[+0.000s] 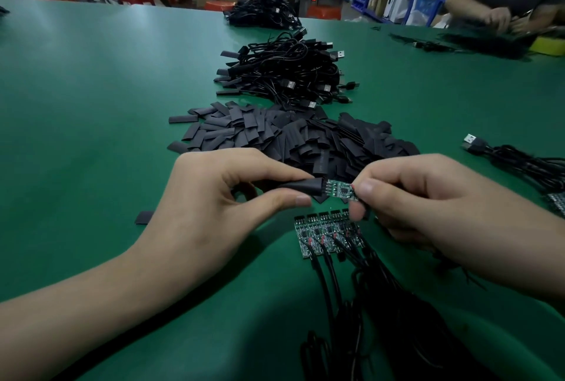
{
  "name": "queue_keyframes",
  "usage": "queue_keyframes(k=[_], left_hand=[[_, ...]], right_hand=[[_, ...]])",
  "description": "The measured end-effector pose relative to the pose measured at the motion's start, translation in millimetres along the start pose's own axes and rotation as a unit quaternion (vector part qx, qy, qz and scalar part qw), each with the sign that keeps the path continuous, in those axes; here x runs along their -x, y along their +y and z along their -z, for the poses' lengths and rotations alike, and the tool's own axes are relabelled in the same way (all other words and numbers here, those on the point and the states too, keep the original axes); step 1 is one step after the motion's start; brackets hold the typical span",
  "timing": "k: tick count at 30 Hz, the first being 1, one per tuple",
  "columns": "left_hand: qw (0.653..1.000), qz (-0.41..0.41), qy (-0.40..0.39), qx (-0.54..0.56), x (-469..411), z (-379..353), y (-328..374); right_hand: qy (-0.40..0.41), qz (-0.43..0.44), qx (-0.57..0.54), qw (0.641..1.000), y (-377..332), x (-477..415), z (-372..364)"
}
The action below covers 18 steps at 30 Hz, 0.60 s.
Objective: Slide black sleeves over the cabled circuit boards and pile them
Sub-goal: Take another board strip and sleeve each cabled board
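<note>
My left hand [232, 197] pinches a black sleeve [301, 186] between thumb and forefinger, close to its open mouth. My right hand [428, 206] pinches the small green circuit board [341, 189] at its wired end, thumb above and a fingertip below. Both are held up over the green mat [91, 105], the sleeve's mouth just meeting the board's pin end, so I judge the board is only at the start of its way in.

The sleeve looks thin, soft and flattened. If I squeeze its faces the mouth will close, so I would press on its edges to bow it open, gripping near the mouth where it won't buckle. The board is stiff and very light, but its pins and chips could snag on the sleeve's lip, and the joints where the wires meet it look like the weak spot. Better to push by the board's edges than to drag on the cable.

Below my hands a row of bare boards [327, 234] lies side by side on the mat, their black cables [367, 295] trailing toward me. Beyond is the heap of loose sleeves [290, 136], and behind that the pile of sleeved cables [284, 75] where this one should go
</note>
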<state>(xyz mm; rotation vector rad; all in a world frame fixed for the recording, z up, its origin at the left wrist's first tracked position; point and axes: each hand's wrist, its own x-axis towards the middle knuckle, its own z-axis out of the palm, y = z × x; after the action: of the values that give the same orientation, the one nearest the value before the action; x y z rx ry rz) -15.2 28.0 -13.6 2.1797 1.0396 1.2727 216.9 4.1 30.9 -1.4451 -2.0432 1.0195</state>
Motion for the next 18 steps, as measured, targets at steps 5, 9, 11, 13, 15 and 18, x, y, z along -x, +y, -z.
queue_keyframes(k=[5, 9, 11, 13, 15, 18], left_hand=[[1.0, 0.015, -0.009, 0.008, 1.1, 0.0, -1.8], [1.0, 0.01, -0.024, 0.015, 1.9, 1.4, -0.8], [1.0, -0.002, -0.027, -0.004, 1.7, 1.7, 0.6], [0.999, -0.017, -0.03, -0.036, 1.1, 2.0, 1.9], [0.996, -0.034, -0.036, -0.07, 0.7, 3.0, 2.5], [0.991, -0.067, -0.039, -0.112, 1.6, 4.3, 3.8]], right_hand=[[0.018, 0.005, 0.035, 0.999, -4.3, 3.0, -2.4], [0.008, 0.003, 0.037, 0.999, -5.9, 3.4, -2.4], [0.009, 0.008, 0.058, 0.998, -6.6, 4.4, -3.0], [0.027, 0.019, 0.09, 0.995, -6.7, 4.6, -4.4], [0.035, 0.022, 0.104, 0.994, -4.2, 3.8, -6.0], [0.005, -0.016, 0.002, 1.0, -1.4, 1.0, -7.9]])
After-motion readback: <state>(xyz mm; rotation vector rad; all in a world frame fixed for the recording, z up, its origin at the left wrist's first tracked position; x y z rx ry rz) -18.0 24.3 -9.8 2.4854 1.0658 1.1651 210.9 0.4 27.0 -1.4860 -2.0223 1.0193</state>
